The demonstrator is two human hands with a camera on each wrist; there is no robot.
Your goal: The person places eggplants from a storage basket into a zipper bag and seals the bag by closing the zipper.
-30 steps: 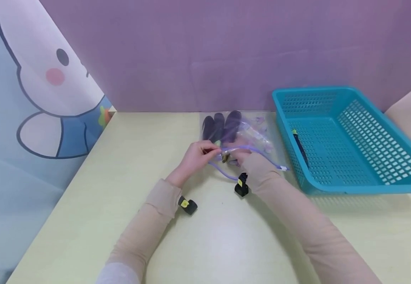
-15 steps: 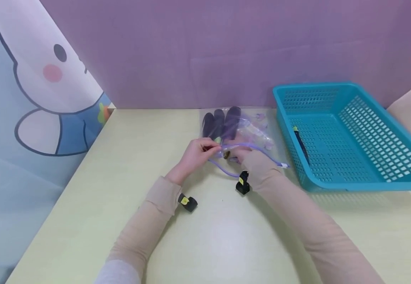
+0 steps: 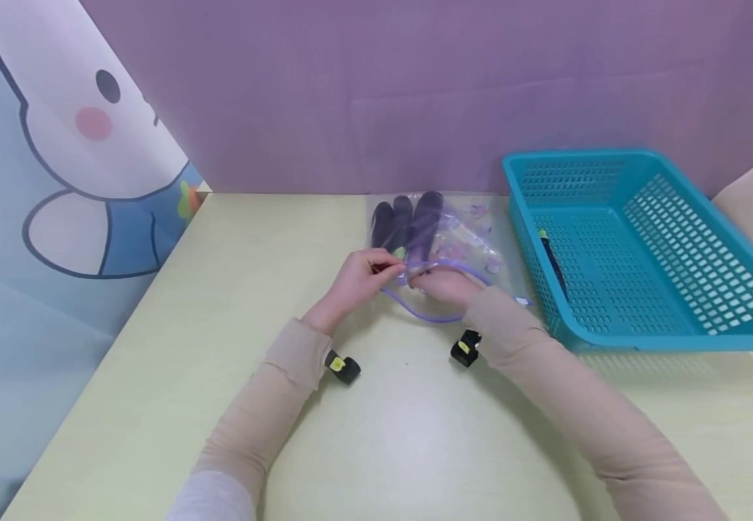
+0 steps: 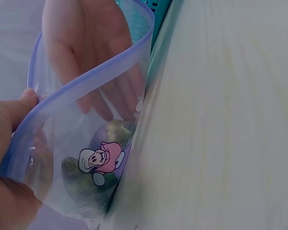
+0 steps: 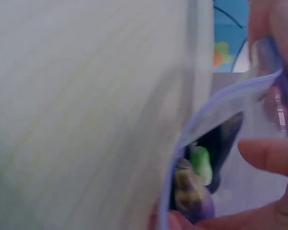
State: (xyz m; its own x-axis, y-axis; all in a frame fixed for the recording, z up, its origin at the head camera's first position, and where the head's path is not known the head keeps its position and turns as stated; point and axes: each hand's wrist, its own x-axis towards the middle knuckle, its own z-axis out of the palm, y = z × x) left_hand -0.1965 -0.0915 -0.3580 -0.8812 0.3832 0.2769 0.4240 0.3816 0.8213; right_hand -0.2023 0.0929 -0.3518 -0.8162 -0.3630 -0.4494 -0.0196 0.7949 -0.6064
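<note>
We see a clear plastic zip bag [image 3: 480, 235] lying on the pale wood-grain tabletop [image 3: 272, 260], its mouth spread and edged by a soft violet rim [image 4: 77, 81]. Inside, three glossy eggplants [image 3: 427, 217] lie side by side, long, rounded and nearly black at their far ends; close up, one shows a smooth purple body under a mottled olive-brown cap, and another a bright green one. The film is thin, shiny and creased, printed with pinkish motifs and a cartoon figure [image 4: 103, 158] in a pink hood. Our left hand [image 3: 359, 275] pinches the rim between thumb and fingers. Our right hand [image 3: 446, 286] reaches into the mouth, fingers loosely extended and thumb well apart; we cannot tell whether its fingertips touch an eggplant. It hides the near ends of the eggplants from above. Just right of the bag stands a turquoise plastic basket [image 3: 643, 341] with perforated walls, a slender dark item [image 3: 553, 266] with a yellow-green tip inside. Smooth purple cloth [image 3: 415, 94] hangs behind.
</note>
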